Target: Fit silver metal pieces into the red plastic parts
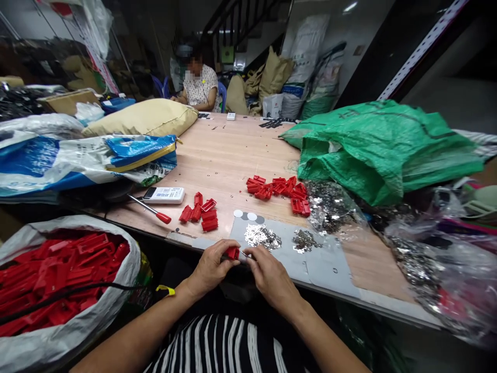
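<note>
My left hand is closed around a small red plastic part just off the table's front edge. Close against that part's right side, my right hand pinches a thin, small metal piece; its exact shape is too small to make out. Beyond my hands, on a grey mat, lie a pile of shiny flat metal pieces and a smaller heap of darker metal bits. Red plastic parts are grouped at the left and further back at the right.
An open sack of red parts stands at my left. A red-handled tool and a white box lie nearby. Green sacking and plastic bags of metal pieces crowd the right. Another person sits across the table.
</note>
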A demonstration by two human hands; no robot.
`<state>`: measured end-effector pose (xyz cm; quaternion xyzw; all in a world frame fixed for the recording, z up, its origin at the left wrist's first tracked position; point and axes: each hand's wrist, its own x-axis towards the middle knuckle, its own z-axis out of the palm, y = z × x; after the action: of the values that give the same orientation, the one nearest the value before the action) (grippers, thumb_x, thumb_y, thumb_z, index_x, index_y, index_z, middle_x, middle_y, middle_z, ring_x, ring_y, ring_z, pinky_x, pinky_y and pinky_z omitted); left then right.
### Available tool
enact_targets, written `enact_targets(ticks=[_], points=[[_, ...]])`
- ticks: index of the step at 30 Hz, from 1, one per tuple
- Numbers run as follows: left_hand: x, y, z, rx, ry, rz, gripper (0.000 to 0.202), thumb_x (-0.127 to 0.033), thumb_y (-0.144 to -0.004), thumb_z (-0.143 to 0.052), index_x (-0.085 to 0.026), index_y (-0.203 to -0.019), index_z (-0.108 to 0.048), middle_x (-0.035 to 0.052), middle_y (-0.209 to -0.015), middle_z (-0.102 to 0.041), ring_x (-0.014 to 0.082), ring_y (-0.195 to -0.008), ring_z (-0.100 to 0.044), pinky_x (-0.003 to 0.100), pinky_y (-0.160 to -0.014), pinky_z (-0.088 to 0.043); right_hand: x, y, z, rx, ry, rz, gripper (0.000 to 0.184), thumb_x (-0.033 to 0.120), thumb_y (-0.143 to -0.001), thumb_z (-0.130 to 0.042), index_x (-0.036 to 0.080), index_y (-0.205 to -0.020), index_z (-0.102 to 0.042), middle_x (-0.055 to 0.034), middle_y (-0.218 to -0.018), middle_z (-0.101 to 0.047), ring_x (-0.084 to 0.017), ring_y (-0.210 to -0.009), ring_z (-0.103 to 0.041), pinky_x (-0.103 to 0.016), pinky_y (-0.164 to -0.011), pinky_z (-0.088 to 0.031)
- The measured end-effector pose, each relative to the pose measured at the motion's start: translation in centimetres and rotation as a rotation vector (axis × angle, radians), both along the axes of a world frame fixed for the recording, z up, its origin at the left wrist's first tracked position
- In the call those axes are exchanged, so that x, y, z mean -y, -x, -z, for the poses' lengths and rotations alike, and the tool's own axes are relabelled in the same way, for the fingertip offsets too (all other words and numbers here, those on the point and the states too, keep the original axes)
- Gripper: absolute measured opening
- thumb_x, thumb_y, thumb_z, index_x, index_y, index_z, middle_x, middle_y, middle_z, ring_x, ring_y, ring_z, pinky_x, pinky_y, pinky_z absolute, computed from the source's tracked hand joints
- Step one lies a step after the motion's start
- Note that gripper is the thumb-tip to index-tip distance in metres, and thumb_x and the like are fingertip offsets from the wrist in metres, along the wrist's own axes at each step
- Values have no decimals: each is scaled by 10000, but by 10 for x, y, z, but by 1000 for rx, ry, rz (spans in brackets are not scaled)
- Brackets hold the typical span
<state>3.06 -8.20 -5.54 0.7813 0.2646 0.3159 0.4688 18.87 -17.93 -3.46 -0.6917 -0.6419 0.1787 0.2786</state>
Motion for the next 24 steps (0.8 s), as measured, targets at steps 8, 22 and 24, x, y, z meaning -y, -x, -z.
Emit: enact_targets(ticks=[8,22,24], points=[[14,0,-27,423,784,-44,135,-212,-791,-665,-189,-898,-586,14,-884,-663,146,-837,-632,268,-820,-450,11,-7,-17,-343,22,-89,298,271,-958,-358,220,-1243,-430,39,-679,-562,-135,-630,-537,-263,-660,-435],[34,-8,-30,665,1465,61,144,-166,-883,-548,-68,-869,-653,128,-872,-737,229,-849,-708,419,-952,-477,11,-1,-24,-336,-96,-114,295,339,-968,-386,230,-1143,-597,9,-736,-619,-130,-631,-558,-232,-631,-430],[37,-9,-30,673,1474,77,140,-166,-875,-562,-64,-871,-658,130,-880,-736,241,-881,-703,431,-985,-456,10,-3,-24,-344,-123,-113,300,331,-974,-368,228,-1072,-632,-9,-800,-654,-138,-695,-594,-230,-663,-444]])
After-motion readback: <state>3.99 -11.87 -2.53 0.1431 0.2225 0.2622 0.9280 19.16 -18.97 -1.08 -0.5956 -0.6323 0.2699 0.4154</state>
